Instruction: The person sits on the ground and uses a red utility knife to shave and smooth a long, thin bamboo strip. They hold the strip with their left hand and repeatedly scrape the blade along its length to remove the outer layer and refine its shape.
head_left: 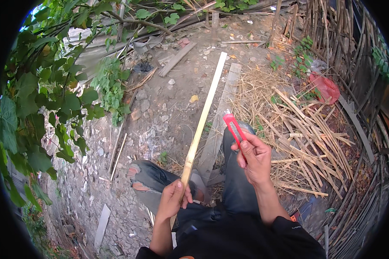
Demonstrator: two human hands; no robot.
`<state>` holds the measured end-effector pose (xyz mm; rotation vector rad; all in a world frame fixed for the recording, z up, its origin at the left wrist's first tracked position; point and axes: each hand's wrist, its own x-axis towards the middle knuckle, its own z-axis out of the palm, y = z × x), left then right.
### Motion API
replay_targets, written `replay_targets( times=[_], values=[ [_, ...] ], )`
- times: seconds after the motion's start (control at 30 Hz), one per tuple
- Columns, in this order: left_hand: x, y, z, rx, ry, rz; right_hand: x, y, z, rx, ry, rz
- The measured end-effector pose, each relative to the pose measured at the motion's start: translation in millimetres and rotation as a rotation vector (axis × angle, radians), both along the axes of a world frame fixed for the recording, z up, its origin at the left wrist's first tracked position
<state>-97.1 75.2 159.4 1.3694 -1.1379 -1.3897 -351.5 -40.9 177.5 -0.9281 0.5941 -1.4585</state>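
Dirt yard, left hand (pixel 173 199) gripping bamboo strip (pixel 202 120), right hand (pixel 256 159) holding red cutter (pixel 234 128)

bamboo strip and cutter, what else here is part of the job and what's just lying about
In hand:
left hand grips bamboo strip
right hand holds red cutter

Lying about:
split bamboo pile
grey plank beside the strip
short board
red bag
stones
vines
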Motion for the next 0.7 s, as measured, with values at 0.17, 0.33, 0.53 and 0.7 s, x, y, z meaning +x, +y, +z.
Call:
replay_targets(
  times=[0.17, 0.33, 0.53, 0.7],
  values=[
    [16, -8, -8, 0.015, 0.020, -0.028, 18, -24, 2, -0.052, 0.095, -0.005],
    [24, -45, -2, -0.040, 0.060, -0.070, 45, -70, 39, -0.081, 0.232, 0.001],
    [26, -76, -9, -0.078, 0.094, -0.033, 73, -133, 75, -0.134, 0.429, -0.066],
    [27, -105, -6, -0.144, 0.090, -0.075, 89, -197, 76, -0.144, 0.452, 0.119]
  ],
)
